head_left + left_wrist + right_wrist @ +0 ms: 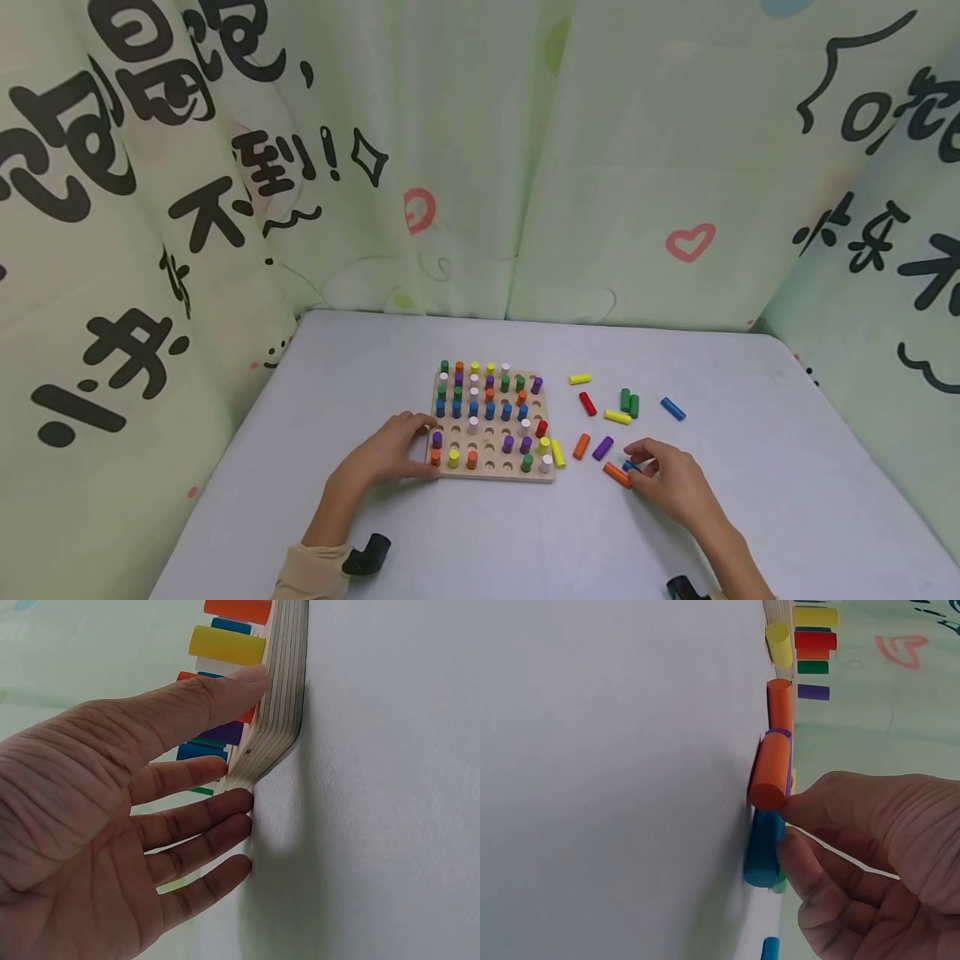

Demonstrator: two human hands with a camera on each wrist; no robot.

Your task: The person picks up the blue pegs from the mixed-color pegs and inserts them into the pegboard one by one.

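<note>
A wooden pegboard (491, 477) stands on the table, with pegs of several colours upright in many of its holes. At its near left corner is my left hand (386, 454), thumb along the near edge and straight fingers against the left side. In the left wrist view the thumb lies across the layered board edge (285, 697). To the right of the board, my right hand (667, 483) pinches a blue peg (763, 851) that lies on the table, thumb and index finger at its side. An orange peg (617, 475) lies right beside those fingertips.
Loose pegs lie right of the board: a red peg (587, 404), green pegs (626, 400), a purple peg (602, 448), another orange peg (581, 446), several yellow pegs (617, 417) and a blue one (672, 408). A printed curtain (600, 208) surrounds the white table (360, 375).
</note>
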